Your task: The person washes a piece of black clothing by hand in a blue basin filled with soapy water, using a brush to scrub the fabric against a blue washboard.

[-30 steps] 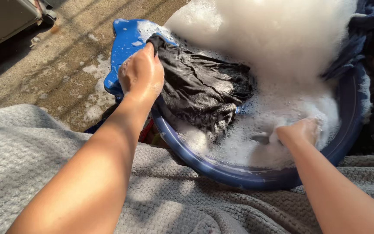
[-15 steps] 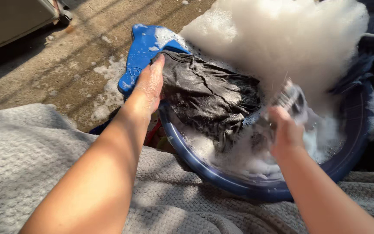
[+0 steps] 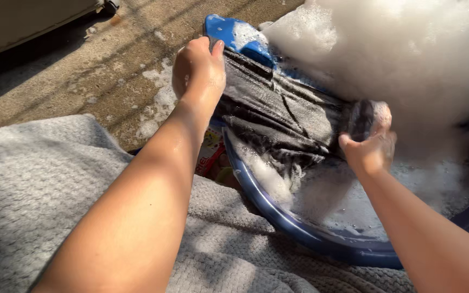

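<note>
A wet dark garment (image 3: 278,116) lies stretched over a blue washboard (image 3: 229,33) that leans into a round blue basin (image 3: 310,233). My left hand (image 3: 197,70) grips the garment's upper edge against the board. My right hand (image 3: 373,144) is closed around a foam-covered dark object, which looks like a scrub brush (image 3: 366,115), at the garment's right end. Thick white foam (image 3: 403,49) fills the far side of the basin and hides the water.
A grey knitted cloth (image 3: 39,190) covers my lap in front of the basin. Wet concrete ground (image 3: 93,70) with patches of suds lies to the left. A colourful package (image 3: 213,152) shows under the basin's left rim. A pale cabinet edge (image 3: 23,16) stands far left.
My right hand came up out of the suds holding the brush and now rests at the garment's right end. My left hand shifted up the board, pulling the garment taut.
</note>
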